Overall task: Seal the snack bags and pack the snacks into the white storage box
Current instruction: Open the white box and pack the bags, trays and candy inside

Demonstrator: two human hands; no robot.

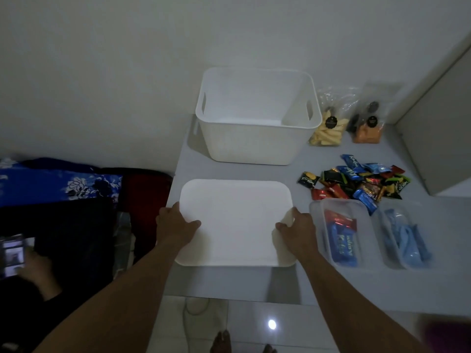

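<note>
My grip is on the lid (235, 220): left hand (175, 225) and right hand (297, 230) each curl round a near corner, thumbs on top. The lid lies just in front of the white box (257, 143), which stands open. In this dim light I can't tell whether the lid rests on the surface (331, 284) or hovers. Two snack bags (328, 131) stand just right of the box, with wrapped snacks (356, 182) further forward. The risk, as I judge it, is that swinging the lid rightward could clip the clear tub (339, 235) or topple an unsealed bag and spill it.
</note>
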